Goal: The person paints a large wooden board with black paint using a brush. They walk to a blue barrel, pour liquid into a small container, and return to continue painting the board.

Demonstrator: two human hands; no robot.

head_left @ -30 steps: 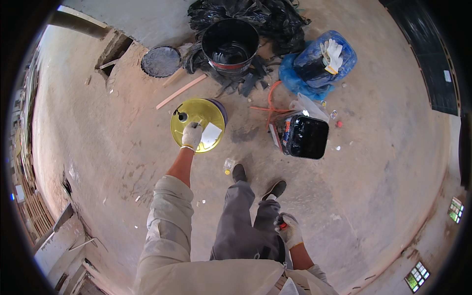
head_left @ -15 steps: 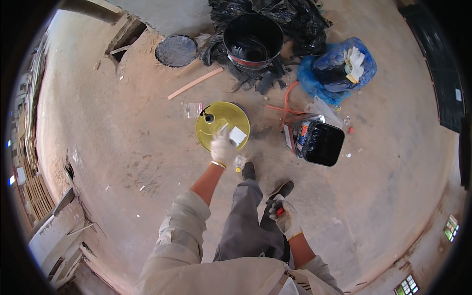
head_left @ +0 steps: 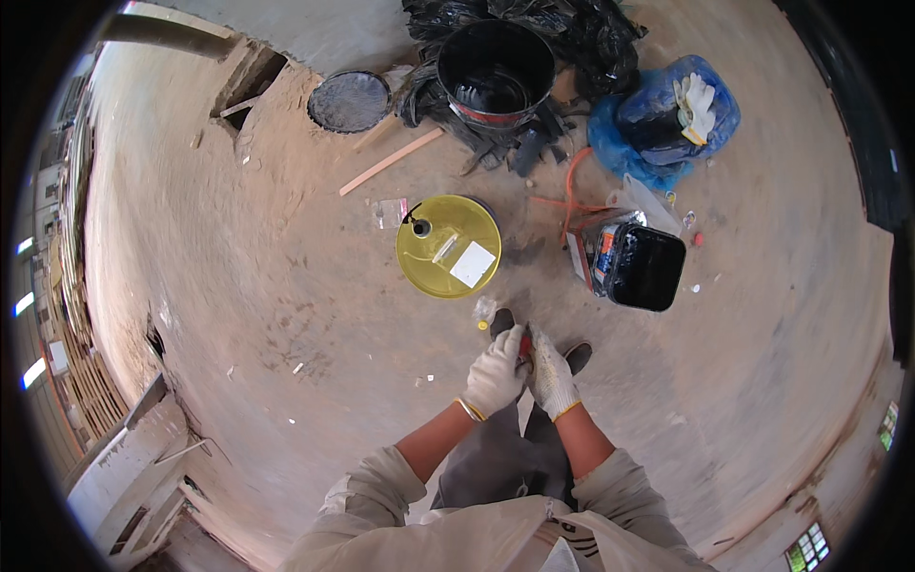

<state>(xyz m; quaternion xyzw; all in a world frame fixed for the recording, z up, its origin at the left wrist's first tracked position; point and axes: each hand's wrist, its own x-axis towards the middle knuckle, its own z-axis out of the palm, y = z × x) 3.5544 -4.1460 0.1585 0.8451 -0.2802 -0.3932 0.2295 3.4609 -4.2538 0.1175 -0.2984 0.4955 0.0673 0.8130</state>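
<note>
Hands [head_left: 495, 375] (both gloved) partly hide something red [head_left: 524, 347].

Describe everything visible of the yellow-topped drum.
The yellow-topped drum stands upright on the floor, left of the square black bucket. Its round, metallic-looking top bears a dark spout near the rim, a pale handle and a white sheet. Its visible side is dark. Neither left hand nor right hand touches it.

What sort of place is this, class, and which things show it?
Probably a workshop or building site: it has a bare, stained floor, a yellow-topped drum, and an open black bucket beside crumpled black plastic.
</note>
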